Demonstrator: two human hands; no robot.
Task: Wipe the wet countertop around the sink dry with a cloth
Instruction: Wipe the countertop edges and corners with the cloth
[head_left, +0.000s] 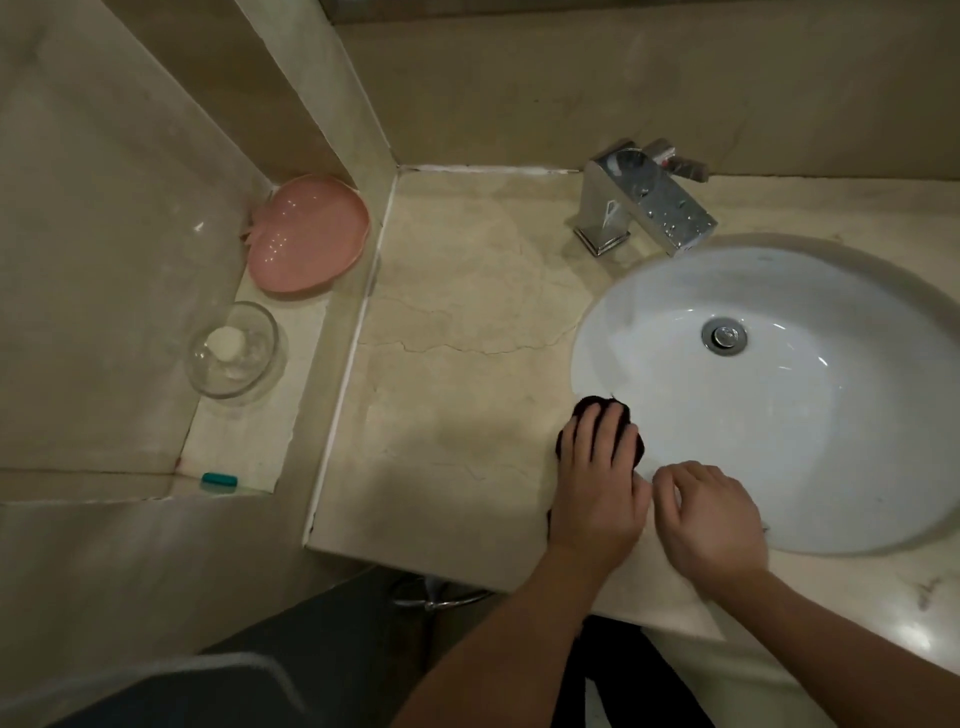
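Your right hand (709, 519) rests on the countertop (457, 395) at the near rim of the sink (779, 395), fingers loosely curled, holding nothing. Just left of it, your left hand (597, 483) presses flat on the dark cloth (631, 441) — right at the sink's left edge. Beyond the sink stands the faucet (641, 202) — droplets on it.

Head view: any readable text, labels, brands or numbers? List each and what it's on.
None readable.
Faucet: shiny metal with water drops, no brand mark to make out.
Teal item on the side ledge: too small to tell if it carries print.
Pink dish, glass bowl, sink, dark cloth under the left hand: no markings visible.
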